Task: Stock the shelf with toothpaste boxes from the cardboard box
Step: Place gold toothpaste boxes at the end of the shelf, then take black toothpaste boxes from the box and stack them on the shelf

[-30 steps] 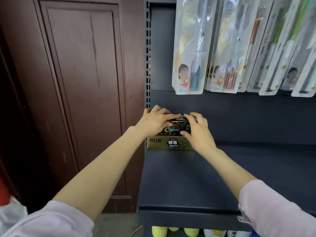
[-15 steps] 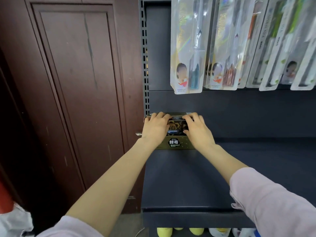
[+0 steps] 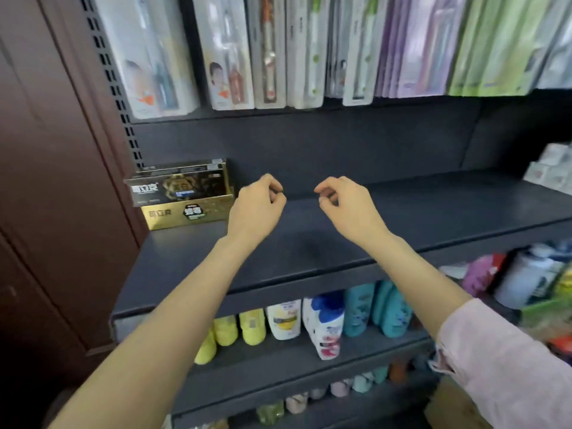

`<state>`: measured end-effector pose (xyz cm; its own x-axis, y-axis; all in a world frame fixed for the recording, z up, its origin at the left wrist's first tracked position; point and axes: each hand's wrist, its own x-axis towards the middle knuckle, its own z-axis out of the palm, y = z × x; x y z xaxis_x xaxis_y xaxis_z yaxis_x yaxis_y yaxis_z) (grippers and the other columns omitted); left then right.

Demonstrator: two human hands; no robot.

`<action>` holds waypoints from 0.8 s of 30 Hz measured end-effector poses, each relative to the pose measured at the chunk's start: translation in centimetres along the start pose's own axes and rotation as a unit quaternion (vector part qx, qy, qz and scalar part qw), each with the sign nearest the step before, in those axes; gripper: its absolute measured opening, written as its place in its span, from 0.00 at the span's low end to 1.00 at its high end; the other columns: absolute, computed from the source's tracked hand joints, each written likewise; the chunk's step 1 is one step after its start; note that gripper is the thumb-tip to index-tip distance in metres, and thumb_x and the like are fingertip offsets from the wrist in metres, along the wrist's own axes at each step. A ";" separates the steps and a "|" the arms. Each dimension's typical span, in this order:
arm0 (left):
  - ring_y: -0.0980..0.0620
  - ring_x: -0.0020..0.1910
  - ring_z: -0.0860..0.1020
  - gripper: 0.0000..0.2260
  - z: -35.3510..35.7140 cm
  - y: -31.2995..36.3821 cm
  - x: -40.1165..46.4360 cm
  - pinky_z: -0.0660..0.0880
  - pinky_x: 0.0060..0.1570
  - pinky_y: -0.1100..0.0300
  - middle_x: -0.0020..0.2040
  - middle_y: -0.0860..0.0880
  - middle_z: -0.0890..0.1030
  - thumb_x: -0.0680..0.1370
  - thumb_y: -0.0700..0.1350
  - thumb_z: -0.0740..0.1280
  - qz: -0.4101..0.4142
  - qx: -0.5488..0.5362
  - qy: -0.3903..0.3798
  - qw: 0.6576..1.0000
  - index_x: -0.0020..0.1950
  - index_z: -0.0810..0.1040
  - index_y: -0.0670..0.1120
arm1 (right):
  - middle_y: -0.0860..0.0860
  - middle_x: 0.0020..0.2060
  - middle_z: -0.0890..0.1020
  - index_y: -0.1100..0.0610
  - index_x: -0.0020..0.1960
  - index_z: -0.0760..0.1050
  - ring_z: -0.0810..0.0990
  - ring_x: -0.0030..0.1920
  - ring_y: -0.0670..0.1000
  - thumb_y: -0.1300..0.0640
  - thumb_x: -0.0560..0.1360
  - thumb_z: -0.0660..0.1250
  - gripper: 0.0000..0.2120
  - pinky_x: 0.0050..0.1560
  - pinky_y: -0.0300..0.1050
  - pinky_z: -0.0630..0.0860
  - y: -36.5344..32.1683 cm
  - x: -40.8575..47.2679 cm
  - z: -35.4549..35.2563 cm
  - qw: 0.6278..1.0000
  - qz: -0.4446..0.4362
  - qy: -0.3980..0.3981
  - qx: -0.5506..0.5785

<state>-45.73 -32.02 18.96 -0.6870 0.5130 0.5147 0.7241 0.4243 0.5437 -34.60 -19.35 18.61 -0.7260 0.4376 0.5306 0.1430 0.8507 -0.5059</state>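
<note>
Two gold-and-black toothpaste boxes sit stacked at the far left end of the dark shelf (image 3: pixel 433 212): the upper toothpaste box (image 3: pixel 178 187) lies on the lower toothpaste box (image 3: pixel 185 213). My left hand (image 3: pixel 257 209) hovers just right of the stack, fingers loosely curled, holding nothing. My right hand (image 3: pixel 343 205) hangs a little further right over the shelf, fingers also loosely curled and empty. A corner of the cardboard box (image 3: pixel 448 407) shows at the bottom right.
Packaged toothbrushes (image 3: pixel 278 51) hang in a row above the shelf. Shampoo bottles (image 3: pixel 309 320) line the shelf below, with smaller bottles lower still. A dark red wooden door (image 3: pixel 46 181) stands to the left. White packs (image 3: pixel 551 171) sit at the far right.
Both hands have let go of the stacked toothpaste boxes and drawn back to the right. The view has swung right and down, showing more of the shelf.
</note>
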 end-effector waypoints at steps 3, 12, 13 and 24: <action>0.52 0.43 0.78 0.05 5.1 6.8 -2.9 0.76 0.45 0.57 0.37 0.57 0.77 0.76 0.45 0.62 0.018 -0.043 -0.043 0.998 0.48 0.77 0.50 | 0.52 0.52 0.80 0.55 0.56 0.77 0.78 0.51 0.53 0.59 0.77 0.60 0.11 0.53 0.51 0.76 6.0 -4.3 -5.3 0.998 0.038 -0.018 -0.046; 0.45 0.48 0.79 0.07 23.0 22.1 -13.3 0.77 0.48 0.52 0.45 0.48 0.83 0.76 0.47 0.62 0.004 -0.043 -0.159 0.986 0.47 0.79 0.49 | 0.61 0.51 0.82 0.58 0.53 0.78 0.78 0.54 0.62 0.59 0.75 0.61 0.10 0.51 0.52 0.75 24.8 -16.7 -15.5 0.965 0.140 -0.171 -0.143; 0.43 0.49 0.79 0.07 24.9 23.0 -14.4 0.77 0.48 0.51 0.47 0.45 0.83 0.76 0.46 0.62 -0.010 -0.031 -0.186 0.982 0.46 0.78 0.47 | 0.61 0.51 0.82 0.57 0.53 0.78 0.79 0.54 0.62 0.59 0.75 0.61 0.10 0.51 0.52 0.75 26.6 -18.0 -16.1 0.959 0.154 -0.191 -0.142; 0.40 0.64 0.73 0.17 38.6 24.6 -21.5 0.70 0.62 0.52 0.64 0.39 0.75 0.77 0.43 0.62 -0.044 0.110 -0.412 0.904 0.65 0.72 0.39 | 0.59 0.67 0.66 0.61 0.69 0.64 0.64 0.68 0.61 0.60 0.76 0.63 0.23 0.65 0.51 0.66 39.9 -25.9 -15.6 0.901 0.216 -0.338 -0.164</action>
<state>-10.86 -3.84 -4.29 -0.5307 0.8125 -0.2412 0.7252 0.5826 0.3669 0.47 7.82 -4.73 -0.7825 0.5663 -0.2591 0.6219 0.7321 -0.2781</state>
